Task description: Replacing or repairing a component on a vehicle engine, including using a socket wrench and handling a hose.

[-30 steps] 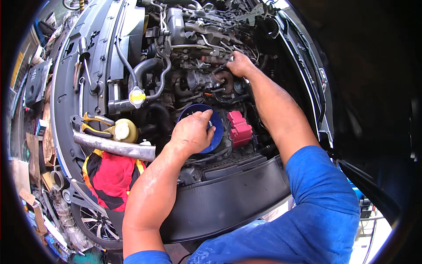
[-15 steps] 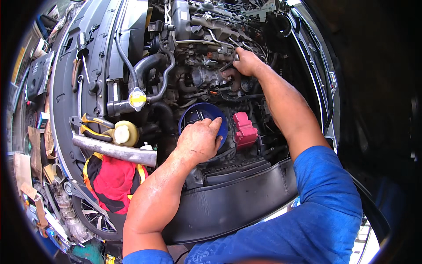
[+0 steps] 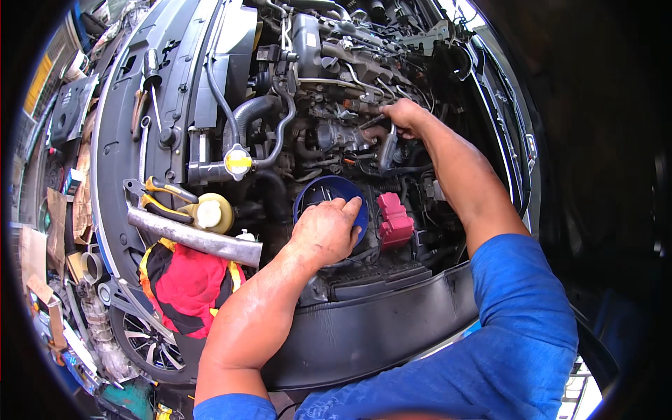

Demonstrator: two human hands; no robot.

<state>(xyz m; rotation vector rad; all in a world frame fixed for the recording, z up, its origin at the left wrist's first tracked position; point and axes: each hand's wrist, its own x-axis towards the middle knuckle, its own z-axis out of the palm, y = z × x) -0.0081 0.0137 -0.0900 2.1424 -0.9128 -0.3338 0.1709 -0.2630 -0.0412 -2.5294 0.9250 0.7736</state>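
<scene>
My left hand (image 3: 324,229) is curled over the near rim of a blue round bowl (image 3: 344,186) set in the engine bay. Its fingers bend down inside, and the fingertips are hidden. Small metal pieces lie in the bowl, partly covered by the hand. Farther off to the right, my right hand (image 3: 408,117) is closed around one end of a ratchet (image 3: 388,151), whose grey handle points back toward me. Engine pipes and a rusty brown pipe (image 3: 375,134) are close beside that hand. A red plastic cover (image 3: 395,220) sits right of the bowl.
Pliers with yellow-black handles (image 3: 168,199), a metal tube (image 3: 192,236) and a red-black cloth (image 3: 187,283) lie on the left. A screwdriver (image 3: 152,80) and a wrench (image 3: 144,147) rest on the front panel. A dark fender cover (image 3: 378,332) drapes the near edge.
My right hand has turned and come slightly nearer, and the ratchet's handle now shows below it. My left hand stays at the bowl. The whole view has shifted a little.
</scene>
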